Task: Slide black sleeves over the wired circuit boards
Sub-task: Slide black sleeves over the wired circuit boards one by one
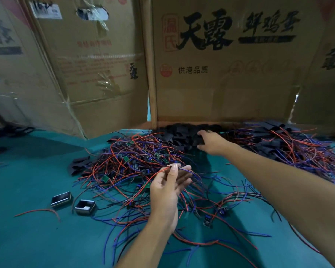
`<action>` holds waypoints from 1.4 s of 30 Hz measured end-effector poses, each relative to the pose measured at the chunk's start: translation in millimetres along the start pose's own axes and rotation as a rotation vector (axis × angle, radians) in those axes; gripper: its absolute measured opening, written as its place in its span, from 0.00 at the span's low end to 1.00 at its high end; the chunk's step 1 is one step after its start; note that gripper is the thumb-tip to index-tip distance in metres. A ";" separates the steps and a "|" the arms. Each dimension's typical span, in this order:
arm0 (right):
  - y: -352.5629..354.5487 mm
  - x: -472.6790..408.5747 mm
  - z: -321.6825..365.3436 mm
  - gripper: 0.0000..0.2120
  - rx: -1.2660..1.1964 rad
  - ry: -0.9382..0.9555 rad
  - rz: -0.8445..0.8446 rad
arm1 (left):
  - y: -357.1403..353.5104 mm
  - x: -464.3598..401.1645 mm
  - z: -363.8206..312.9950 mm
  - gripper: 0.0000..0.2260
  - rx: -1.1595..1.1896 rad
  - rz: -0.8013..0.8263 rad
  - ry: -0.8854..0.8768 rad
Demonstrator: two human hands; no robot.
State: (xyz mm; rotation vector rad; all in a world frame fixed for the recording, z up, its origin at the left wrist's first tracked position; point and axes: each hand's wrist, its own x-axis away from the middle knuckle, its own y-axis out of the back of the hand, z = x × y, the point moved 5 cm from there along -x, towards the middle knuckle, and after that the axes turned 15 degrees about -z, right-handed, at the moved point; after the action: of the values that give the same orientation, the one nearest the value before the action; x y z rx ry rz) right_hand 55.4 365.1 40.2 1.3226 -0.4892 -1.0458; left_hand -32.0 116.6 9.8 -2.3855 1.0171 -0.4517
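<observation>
Head view looks down on a green table [27, 238] with a tangle of red and blue wires [128, 163] as its centre, small green circuit boards [105, 178] scattered through it. Behind the tangle, against a printed cardboard wall [230, 74], lies a heap of black sleeves [180, 134]. The right hand [211, 141] reaches into that heap, fingers curled down on the sleeves — whether its grip has closed on one I cannot tell. The left hand [167, 192] hovers over the near side of the tangle, thumb and fingertips pinching a wired board's leads. Left of the tangle sit two small black boxes [61, 199] — both open.
</observation>
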 end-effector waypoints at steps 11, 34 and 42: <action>-30.0 -7.4 -29.9 0.27 0.070 -0.028 -0.081 | -3.6 5.9 -5.1 0.16 -0.031 0.052 0.002; 46.6 238.9 42.9 0.10 -1.244 -0.287 -0.163 | -18.7 27.6 0.1 0.08 0.095 0.264 0.294; 32.8 253.1 40.8 0.24 -0.297 0.250 0.143 | -15.1 17.9 -11.7 0.14 0.045 0.256 0.153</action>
State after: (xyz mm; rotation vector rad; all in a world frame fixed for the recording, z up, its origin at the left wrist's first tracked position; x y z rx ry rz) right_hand 157.2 128.8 15.5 1.1164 -0.2260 -0.7871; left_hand -17.1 108.5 29.7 -2.1685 1.3446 -0.5612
